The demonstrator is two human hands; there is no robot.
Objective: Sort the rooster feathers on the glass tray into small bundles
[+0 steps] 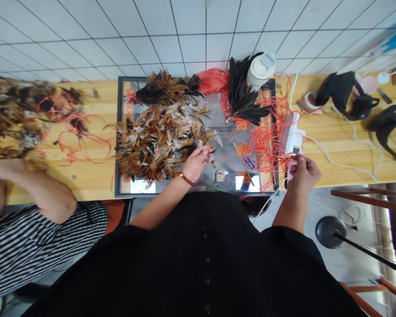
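My left hand (198,162), with a red bead bracelet at the wrist, is at the right edge of a big pile of brown feathers (155,145). Its fingers are closed on a small dark feather (213,151). Over the right edge of the glass-topped frame (198,194), my right hand (303,172) pinches red strings (285,159) from a tangled heap (262,141). Black feathers (246,94) and a red plastic bag (214,82) lie behind, beside a bundle of brown and black feathers (166,88).
A white lidded container (260,70) stands at the back. Right of the frame are a power strip (292,132), white cables and black headsets (339,94). At the left, a person in a striped shirt (53,246) sits by more feathers (13,119). A small jar (219,177) stands near my body.
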